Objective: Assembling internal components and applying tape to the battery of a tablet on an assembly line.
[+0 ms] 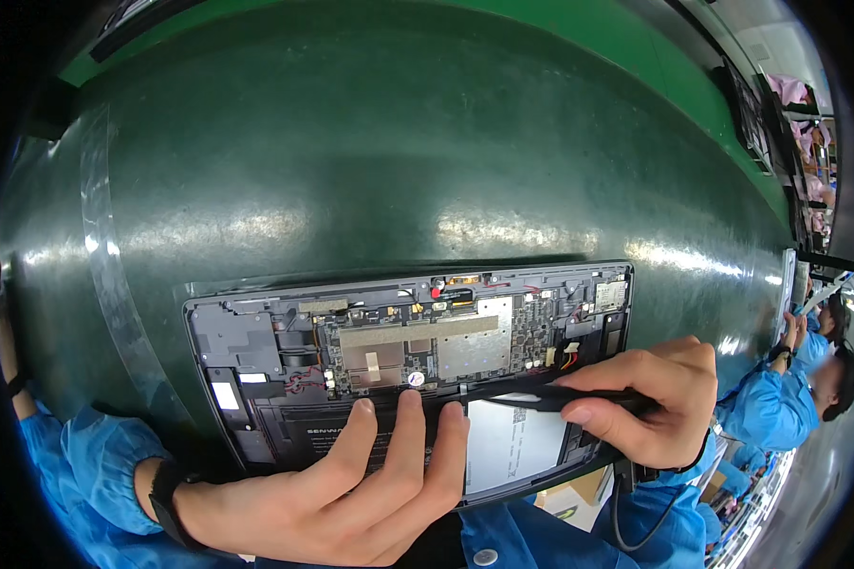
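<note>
An opened tablet lies in front of me with its inner side up, showing a circuit board and a black battery with a white label. My left hand is open, its fingers stretched over the battery and the fingertips resting near its upper edge, below a small round white sticker. In my right hand is a pair of black tweezers, pinched between thumb and fingers. Their tips point left, to the seam between board and battery beside my left fingertips. What the tips touch is too small to tell.
The tablet rests on a green worktop. Clear tape runs along the worktop at left. A person in a blue smock sits at the right, with more people beyond. Part of another person's arm shows at the left rim.
</note>
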The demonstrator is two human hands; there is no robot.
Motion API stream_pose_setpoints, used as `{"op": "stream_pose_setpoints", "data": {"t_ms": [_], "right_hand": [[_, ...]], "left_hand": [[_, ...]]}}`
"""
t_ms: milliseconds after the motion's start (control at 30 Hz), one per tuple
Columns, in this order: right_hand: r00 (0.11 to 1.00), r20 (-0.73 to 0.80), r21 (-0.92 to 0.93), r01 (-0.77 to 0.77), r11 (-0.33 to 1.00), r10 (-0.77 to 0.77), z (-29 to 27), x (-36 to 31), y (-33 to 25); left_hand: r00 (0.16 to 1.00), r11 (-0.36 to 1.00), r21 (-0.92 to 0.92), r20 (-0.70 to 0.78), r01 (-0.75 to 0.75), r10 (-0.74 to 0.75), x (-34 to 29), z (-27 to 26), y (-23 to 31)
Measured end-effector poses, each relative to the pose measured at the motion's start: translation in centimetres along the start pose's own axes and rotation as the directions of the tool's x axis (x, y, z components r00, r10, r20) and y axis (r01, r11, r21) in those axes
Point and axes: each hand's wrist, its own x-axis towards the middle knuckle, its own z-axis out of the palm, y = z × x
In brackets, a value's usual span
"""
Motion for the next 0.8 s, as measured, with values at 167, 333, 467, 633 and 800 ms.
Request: {"op": "stream_pose_setpoints", "data": {"t_ms": [167, 333, 467, 633, 800], "right_hand": [[0.977, 0.05, 0.191, -0.213, 0.958, 0.208, 3.2, 1.0, -0.8], [0.943, 0.099, 0.32, -0.333, 0.887, 0.318, 3.2, 1.5, -1.3], [0.944, 0.102, 0.369, -0.329, 0.869, 0.314, 3.3, 1.5, -1.2], [0.954, 0.106, 0.353, -0.3, 0.886, 0.281, 3.4, 1.5, -1.1], [0.94, 0.137, 0.387, -0.341, 0.857, 0.312, 3.5, 1.8, -1.9]], "left_hand": [[1.0, 1.0, -0.006, -0.003, -0.001, 0.001, -2.8, 1.1, 0.0], [1.0, 1.0, 0.009, -0.007, 0.002, -0.002, -3.2, 1.1, 0.0], [1.0, 1.0, 0.004, 0.004, -0.006, 0.006, -3.1, 1.0, -0.2], [1.0, 1.0, 0.015, -0.001, -0.012, 0.012, -3.1, 1.1, -0.2], [1.0, 1.0, 0.027, 0.013, 0.005, -0.005, -3.4, 0.4, -0.1]]}}
